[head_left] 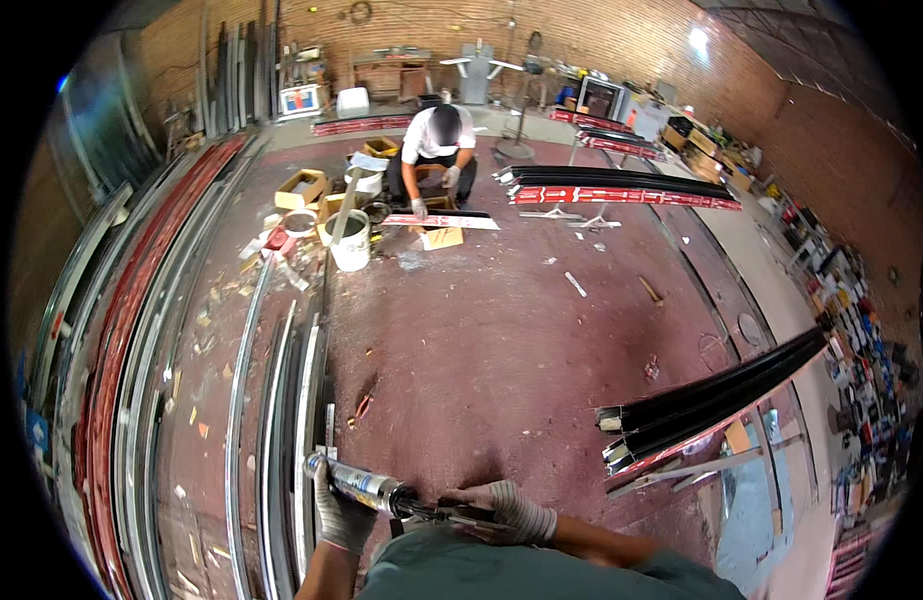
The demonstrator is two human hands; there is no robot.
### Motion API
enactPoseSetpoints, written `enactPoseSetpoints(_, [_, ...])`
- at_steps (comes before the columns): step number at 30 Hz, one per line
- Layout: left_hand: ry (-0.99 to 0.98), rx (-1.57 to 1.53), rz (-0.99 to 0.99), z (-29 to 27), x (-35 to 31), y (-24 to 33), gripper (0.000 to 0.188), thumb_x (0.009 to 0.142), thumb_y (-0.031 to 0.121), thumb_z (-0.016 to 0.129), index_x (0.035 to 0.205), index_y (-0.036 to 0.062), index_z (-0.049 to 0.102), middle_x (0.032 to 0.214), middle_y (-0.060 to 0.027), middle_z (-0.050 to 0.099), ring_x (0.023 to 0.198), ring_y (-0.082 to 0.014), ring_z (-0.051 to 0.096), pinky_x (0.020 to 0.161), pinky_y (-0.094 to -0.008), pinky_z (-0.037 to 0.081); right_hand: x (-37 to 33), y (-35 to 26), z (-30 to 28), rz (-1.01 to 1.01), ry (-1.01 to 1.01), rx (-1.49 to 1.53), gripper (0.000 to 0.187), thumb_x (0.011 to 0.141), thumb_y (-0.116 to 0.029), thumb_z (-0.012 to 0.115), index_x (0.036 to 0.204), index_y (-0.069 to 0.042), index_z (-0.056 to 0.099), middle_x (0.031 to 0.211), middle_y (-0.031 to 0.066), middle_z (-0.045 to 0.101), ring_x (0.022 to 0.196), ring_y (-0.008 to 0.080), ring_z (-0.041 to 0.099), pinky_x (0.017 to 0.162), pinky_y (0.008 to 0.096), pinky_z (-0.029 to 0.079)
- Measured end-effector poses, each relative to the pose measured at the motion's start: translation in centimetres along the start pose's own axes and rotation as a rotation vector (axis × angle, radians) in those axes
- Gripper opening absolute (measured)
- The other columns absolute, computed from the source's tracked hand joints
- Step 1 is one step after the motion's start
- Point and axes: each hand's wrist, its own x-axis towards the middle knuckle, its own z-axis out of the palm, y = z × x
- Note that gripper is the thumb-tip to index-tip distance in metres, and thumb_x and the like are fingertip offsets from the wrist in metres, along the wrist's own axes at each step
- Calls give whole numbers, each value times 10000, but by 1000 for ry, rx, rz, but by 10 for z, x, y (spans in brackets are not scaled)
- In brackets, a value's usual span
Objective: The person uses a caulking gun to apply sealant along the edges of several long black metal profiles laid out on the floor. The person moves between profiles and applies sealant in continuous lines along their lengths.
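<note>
A caulking gun loaded with a printed sealant cartridge lies across the front of my body, its tube pointing left. My left hand, in a pale knit glove, is closed around the tube near its left end. At the other end my right hand, gloved the same way, is closed on the dark handle part of the gun. The palm side of the right hand is hidden. Just beyond the left hand lie long metal profiles on the floor.
Black profiles with red film rest on stands to the right. Another bundle is farther back. A co-worker crouches ahead beside a white bucket and cardboard boxes. Long profiles line the left side. Pliers lie on the reddish floor.
</note>
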Motion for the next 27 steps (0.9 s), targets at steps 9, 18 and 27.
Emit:
enactPoseSetpoints(9, [-146,246,-227,129,170,38,557,762,549,683,1072,134,479,891,-60,542,866,-262,575,848,-448,479,84,54,-65,-31,303,216,658,811,-237,706,1388,-97,421,1317,183,501,1187,348,492,1007,426,403])
enactPoseSetpoints(18, [-204,496,-361,261,284,5,600,827,518,638,1217,108,437,1111,-110,496,1055,-291,516,921,-478,469,103,140,-138,304,571,543,343,815,-45,704,1133,-65,577,891,-7,585,807,74,549,723,228,468])
enactPoseSetpoints(27, [-629,1010,-803,353,364,-105,577,881,577,533,1170,82,464,1046,-100,532,1006,-252,547,914,-413,477,67,120,-153,391,1123,262,411,854,-359,689,1035,0,605,783,51,624,694,149,560,618,309,461])
